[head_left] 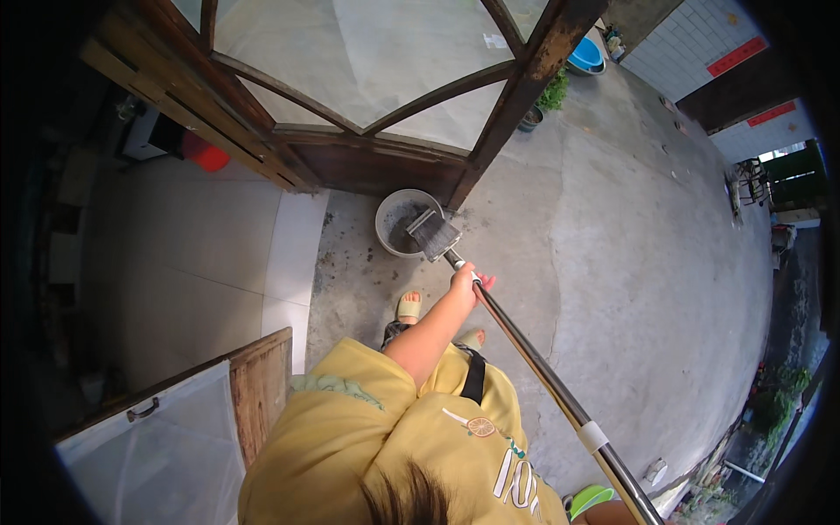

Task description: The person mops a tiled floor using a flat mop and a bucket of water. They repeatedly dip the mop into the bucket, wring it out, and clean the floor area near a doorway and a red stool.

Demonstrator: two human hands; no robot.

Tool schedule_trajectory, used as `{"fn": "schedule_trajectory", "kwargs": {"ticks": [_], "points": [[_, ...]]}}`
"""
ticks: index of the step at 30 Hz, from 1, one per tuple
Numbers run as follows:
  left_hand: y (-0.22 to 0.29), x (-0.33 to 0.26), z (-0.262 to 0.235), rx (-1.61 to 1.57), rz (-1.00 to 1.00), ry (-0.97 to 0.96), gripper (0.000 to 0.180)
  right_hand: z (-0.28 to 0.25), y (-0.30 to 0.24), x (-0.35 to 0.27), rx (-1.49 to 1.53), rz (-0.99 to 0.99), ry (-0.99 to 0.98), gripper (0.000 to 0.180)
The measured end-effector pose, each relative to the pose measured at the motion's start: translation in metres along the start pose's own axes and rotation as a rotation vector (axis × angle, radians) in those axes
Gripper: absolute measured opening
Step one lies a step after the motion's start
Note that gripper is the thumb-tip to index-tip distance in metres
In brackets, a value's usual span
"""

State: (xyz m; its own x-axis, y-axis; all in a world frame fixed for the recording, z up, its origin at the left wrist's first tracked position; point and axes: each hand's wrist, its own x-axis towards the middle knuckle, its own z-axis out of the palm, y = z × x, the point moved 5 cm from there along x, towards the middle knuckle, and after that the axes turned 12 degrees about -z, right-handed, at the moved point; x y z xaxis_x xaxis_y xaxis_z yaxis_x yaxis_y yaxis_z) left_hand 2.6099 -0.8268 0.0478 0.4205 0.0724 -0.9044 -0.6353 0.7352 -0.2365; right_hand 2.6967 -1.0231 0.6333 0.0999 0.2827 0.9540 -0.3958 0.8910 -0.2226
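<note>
My left hand [470, 282] is closed around the metal pole of a mop [534, 350], just above its head. The rectangular mop head [434, 234] is dark grey, set in a metal frame. It is tilted over the right side of a round, pale bucket [381, 229], its far edge above the opening. Dark, murky contents show inside the bucket. From there the pole slants down to the lower right, past a white collar, and leaves the picture. A bit of my right forearm [605, 514] shows at the bottom edge by the pole; the right hand is out of sight.
A wooden door [376, 166] with large panes stands behind the bucket. Another wood-framed door [260, 389] is at the lower left, beside a tiled threshold [284, 254]. Concrete floor [630, 280] extends right. A potted plant [551, 91] and blue basin [586, 54] stand farther off.
</note>
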Motion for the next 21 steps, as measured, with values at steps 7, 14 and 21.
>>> {"fn": "schedule_trajectory", "kwargs": {"ticks": [7,14,21], "points": [[0.022,-0.021,-0.003,-0.049,0.036,0.006,0.015,-0.001,0.015,-0.008,0.029,0.012,-0.031,0.022],[0.024,-0.026,-0.013,-0.014,0.070,0.045,0.015,0.003,0.025,-0.014,0.043,0.044,-0.052,0.022],[0.022,-0.026,-0.014,0.005,0.086,0.020,0.017,0.012,0.051,-0.029,0.035,0.082,-0.072,0.022]]}}
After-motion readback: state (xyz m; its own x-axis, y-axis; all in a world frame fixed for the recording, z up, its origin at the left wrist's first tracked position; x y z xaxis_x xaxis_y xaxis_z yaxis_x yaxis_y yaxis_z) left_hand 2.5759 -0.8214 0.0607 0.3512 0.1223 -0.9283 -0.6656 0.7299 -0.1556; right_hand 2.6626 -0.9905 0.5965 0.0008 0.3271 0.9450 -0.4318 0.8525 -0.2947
